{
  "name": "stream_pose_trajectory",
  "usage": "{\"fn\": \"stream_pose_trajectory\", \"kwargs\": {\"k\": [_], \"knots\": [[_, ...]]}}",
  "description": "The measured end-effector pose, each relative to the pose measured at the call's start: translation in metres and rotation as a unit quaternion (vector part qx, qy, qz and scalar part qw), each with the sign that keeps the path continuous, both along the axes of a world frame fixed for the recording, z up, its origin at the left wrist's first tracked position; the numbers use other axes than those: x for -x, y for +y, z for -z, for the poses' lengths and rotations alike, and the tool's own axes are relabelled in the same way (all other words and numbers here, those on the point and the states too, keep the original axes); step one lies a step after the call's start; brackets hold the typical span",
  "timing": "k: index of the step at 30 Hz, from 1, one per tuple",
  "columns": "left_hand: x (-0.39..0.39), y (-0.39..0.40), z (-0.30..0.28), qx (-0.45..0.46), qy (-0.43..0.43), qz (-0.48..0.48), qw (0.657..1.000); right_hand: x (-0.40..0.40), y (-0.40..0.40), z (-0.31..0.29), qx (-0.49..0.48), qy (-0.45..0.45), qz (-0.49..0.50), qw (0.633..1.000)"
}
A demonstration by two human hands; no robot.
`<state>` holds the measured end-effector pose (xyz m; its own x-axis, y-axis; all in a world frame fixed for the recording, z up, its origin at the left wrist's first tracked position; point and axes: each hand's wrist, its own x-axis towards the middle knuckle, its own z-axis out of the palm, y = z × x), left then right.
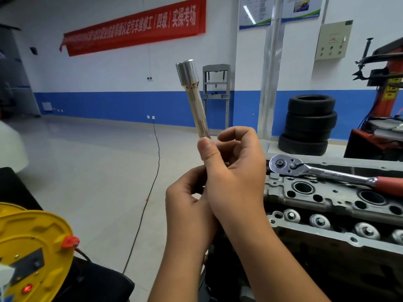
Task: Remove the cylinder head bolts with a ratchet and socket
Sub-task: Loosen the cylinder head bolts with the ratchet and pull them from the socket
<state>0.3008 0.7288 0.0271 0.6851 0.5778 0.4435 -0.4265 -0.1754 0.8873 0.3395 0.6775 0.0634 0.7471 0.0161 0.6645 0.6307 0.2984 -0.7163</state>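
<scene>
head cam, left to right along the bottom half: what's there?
Yellow cable reel → black floor cable → left hand → right hand, both on the long socket → ratchet lying on the cylinder head.

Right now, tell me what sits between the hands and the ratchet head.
Nothing: in the head view, only a short bare stretch of background separates the right hand, gripping the long socket, from the ratchet resting on the cylinder head.

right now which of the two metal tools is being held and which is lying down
The long socket, upright in both hands, is held. The red-handled ratchet lies untouched on the engine.
</scene>
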Motion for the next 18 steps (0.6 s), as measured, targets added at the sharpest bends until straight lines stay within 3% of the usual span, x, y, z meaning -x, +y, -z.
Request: {"fn": "stream_pose_trajectory", "kwargs": {"k": [8,13,18], "knots": [[-0.001,0.0013,0.0012,0.012,-0.006,-0.025,1.0,0.0002,-0.0006,0.0003,-0.007,0.003,-0.007,1.0],[0.001,0.0042,0.0009,0.006,-0.002,0.033,0.999,-0.0012,-0.0007,-0.0019,-0.005,0.004,-0.02,1.0],[-0.0015,0.0029,0.0013,0.009,-0.005,-0.022,1.0,0.0014,-0.0011,-0.0023,-0.01,0.014,-0.031,0.999]]}}
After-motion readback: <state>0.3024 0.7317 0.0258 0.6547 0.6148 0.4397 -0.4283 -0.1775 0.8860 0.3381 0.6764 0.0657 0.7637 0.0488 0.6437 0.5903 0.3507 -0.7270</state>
